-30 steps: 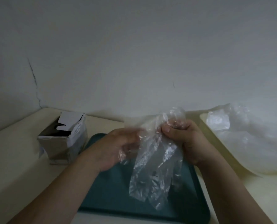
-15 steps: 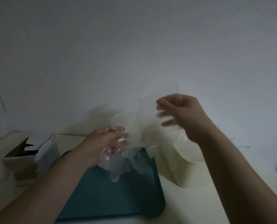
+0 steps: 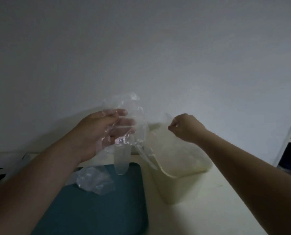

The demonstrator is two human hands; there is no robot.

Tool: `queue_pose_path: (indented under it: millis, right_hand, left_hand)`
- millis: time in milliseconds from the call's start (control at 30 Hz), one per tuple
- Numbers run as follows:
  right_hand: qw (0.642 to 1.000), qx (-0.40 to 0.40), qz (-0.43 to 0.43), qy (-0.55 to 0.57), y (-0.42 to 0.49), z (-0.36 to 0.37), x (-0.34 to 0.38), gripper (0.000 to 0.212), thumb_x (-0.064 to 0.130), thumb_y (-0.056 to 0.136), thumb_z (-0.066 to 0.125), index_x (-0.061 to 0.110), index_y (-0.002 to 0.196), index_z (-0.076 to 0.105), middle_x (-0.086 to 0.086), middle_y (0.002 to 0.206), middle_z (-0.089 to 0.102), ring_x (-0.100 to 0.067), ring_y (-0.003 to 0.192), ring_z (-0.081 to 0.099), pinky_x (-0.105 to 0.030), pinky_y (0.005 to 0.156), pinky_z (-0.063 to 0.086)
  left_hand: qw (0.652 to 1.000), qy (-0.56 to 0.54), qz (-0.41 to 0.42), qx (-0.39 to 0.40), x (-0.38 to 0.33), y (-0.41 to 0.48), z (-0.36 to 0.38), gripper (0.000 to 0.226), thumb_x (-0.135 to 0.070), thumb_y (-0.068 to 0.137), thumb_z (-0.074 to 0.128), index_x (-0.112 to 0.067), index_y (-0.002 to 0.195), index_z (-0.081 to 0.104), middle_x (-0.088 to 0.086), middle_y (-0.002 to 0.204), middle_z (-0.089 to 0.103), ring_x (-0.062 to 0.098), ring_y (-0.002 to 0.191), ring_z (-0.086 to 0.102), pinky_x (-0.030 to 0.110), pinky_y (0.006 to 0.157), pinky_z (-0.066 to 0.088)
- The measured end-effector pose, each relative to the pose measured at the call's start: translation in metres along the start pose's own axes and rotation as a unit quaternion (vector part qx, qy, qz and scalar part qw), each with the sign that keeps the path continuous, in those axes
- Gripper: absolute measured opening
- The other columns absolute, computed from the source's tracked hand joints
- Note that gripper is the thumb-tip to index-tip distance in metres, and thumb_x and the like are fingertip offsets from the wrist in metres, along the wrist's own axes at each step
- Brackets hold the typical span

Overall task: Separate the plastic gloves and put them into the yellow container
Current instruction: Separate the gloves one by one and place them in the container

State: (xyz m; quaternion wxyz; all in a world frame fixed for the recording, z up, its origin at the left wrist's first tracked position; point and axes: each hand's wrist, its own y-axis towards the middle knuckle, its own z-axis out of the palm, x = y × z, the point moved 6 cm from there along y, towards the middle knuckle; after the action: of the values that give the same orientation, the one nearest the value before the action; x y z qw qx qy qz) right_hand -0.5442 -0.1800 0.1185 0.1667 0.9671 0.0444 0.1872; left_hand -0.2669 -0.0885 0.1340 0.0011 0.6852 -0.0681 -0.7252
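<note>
Left grip [image 3: 99,133], beyond the green tray [image 3: 99,214] and its spare gloves [image 3: 93,182], clutched a clear bunch of gloves [image 3: 131,112], while the right grip [image 3: 185,128] pinched what seemed a single glove [image 3: 164,118] over the yellow container [image 3: 180,189], so dropping it in looked the next move.

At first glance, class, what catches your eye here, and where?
The left hand holds crinkled clear gloves up at centre. The right hand, pinching what seems one faint glove, hangs over the yellow container at right. A teal tray lies below with a loose glove on it.
</note>
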Motion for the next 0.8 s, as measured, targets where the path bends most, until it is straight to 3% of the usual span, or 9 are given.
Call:
queue_pose_path:
  millis: [67,133,200,267,367,500,667,733,800]
  right_hand:
    - [0.996,0.030,-0.010,-0.083,0.005,0.022,-0.003,0.027,0.046,0.094,0.067,0.027,0.113,0.070,-0.001,0.117,0.066,-0.025,0.115,0.062,-0.037,0.092,0.054]
    - [0.988,0.055,-0.005,-0.145,0.006,0.039,-0.006,0.050,0.046,0.093,0.070,0.023,0.135,0.055,-0.006,0.127,0.053,-0.029,0.121,0.052,-0.040,0.093,0.050]
    - [0.976,0.062,0.002,-0.208,0.003,0.050,-0.010,0.056,0.033,0.092,0.072,0.020,0.140,0.045,-0.007,0.126,0.044,-0.029,0.118,0.045,-0.037,0.090,0.043]
    - [0.968,0.056,0.009,-0.244,-0.001,0.050,-0.011,0.058,0.020,0.092,0.066,0.016,0.143,0.039,-0.010,0.134,0.038,-0.031,0.122,0.042,-0.038,0.095,0.039]
    - [0.981,0.039,0.056,-0.180,-0.004,0.019,-0.022,0.059,0.025,0.102,0.054,0.007,0.154,0.031,-0.016,0.151,0.030,-0.035,0.136,0.036,-0.043,0.109,0.035]
    - [0.995,0.003,0.101,-0.004,-0.005,-0.029,-0.053,0.089,0.053,0.087,0.075,0.015,0.157,0.036,-0.018,0.149,0.045,-0.037,0.138,0.046,-0.043,0.112,0.042]
    - [0.979,-0.148,0.062,0.127,-0.020,-0.072,-0.053,0.044,0.027,0.100,0.061,0.020,0.143,0.056,-0.005,0.138,0.061,-0.023,0.124,0.061,-0.035,0.106,0.048]
    - [0.985,-0.101,0.009,0.136,-0.029,-0.073,-0.027,0.041,0.031,0.100,0.061,0.021,0.140,0.059,-0.001,0.139,0.062,-0.020,0.125,0.061,-0.032,0.104,0.047]
    - [0.995,0.015,-0.028,0.096,-0.040,-0.056,0.003,0.049,0.040,0.099,0.063,0.023,0.144,0.057,0.001,0.146,0.058,-0.019,0.127,0.059,-0.029,0.104,0.046]
  left_hand:
    - [1.000,-0.013,0.018,0.010,-0.013,0.005,0.008,0.026,-0.015,0.110,0.046,-0.014,0.125,0.067,0.010,0.113,0.079,0.027,0.101,0.078,0.043,0.093,0.057]
    - [0.996,-0.069,0.019,0.045,-0.024,0.014,0.020,0.026,-0.014,0.110,0.045,-0.013,0.124,0.068,0.012,0.113,0.079,0.024,0.096,0.079,0.043,0.088,0.061]
    - [0.988,-0.128,0.000,0.084,-0.027,0.026,0.040,0.027,-0.011,0.109,0.045,-0.011,0.123,0.068,0.014,0.111,0.079,0.022,0.088,0.079,0.038,0.074,0.065]
    - [0.985,-0.140,-0.023,0.100,-0.020,0.041,0.062,0.026,-0.008,0.108,0.046,-0.009,0.123,0.067,0.014,0.107,0.079,0.022,0.085,0.079,0.038,0.071,0.067]
    - [0.989,-0.093,-0.058,0.102,0.008,0.065,0.090,0.024,0.000,0.106,0.050,-0.005,0.124,0.066,0.015,0.097,0.079,0.022,0.079,0.078,0.037,0.071,0.067]
    - [0.991,0.012,-0.120,0.065,0.051,0.091,0.107,0.020,0.015,0.095,0.061,-0.003,0.101,0.067,0.014,0.072,0.072,0.023,0.060,0.071,0.033,0.055,0.063]
    - [0.983,0.135,-0.120,0.022,0.079,0.099,0.117,0.016,0.011,0.085,0.073,0.008,0.100,0.071,0.027,0.095,0.074,0.041,0.084,0.076,0.052,0.083,0.064]
    - [0.980,0.165,-0.110,0.007,0.079,0.099,0.121,0.003,0.003,0.094,0.066,0.002,0.095,0.069,0.022,0.089,0.070,0.037,0.080,0.073,0.046,0.072,0.065]
    - [0.983,0.126,-0.134,0.002,0.080,0.102,0.122,0.018,0.003,0.099,0.056,-0.004,0.084,0.063,0.015,0.077,0.062,0.030,0.067,0.066,0.035,0.057,0.058]
